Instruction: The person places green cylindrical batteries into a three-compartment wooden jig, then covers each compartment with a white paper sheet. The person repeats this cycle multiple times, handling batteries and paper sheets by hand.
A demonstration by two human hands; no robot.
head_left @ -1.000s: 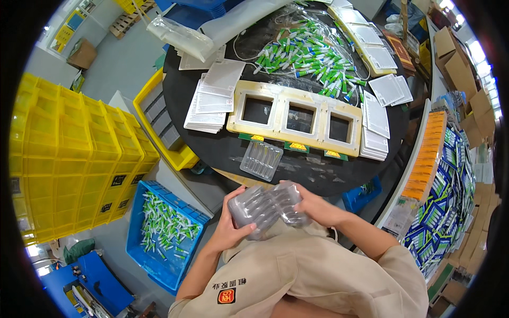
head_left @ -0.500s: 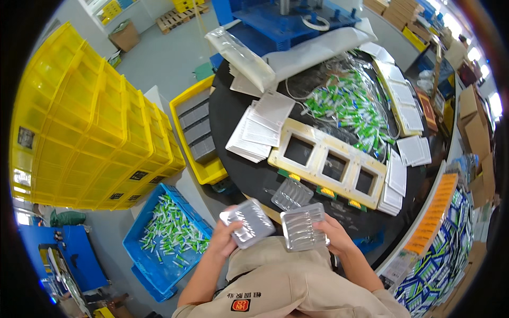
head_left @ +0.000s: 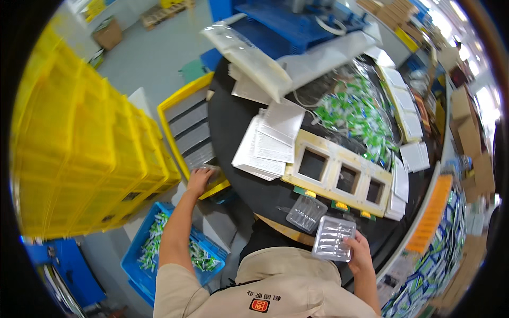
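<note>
Touching lightly suits work at the yellow crate [head_left: 184, 94], whose rim crowds the left hand [head_left: 200, 181], grip unclear, while the black desk [head_left: 247, 188] gives room left of the loose clear tray [head_left: 306, 213], then the held tray [head_left: 333, 239], best steadied by its side, as the right hand [head_left: 359, 251] pinches it near the desk edge.

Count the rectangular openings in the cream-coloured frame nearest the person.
3, in a row along the frame: left opening, middle opening and right opening. None of that frame's openings appears hidden.
</note>
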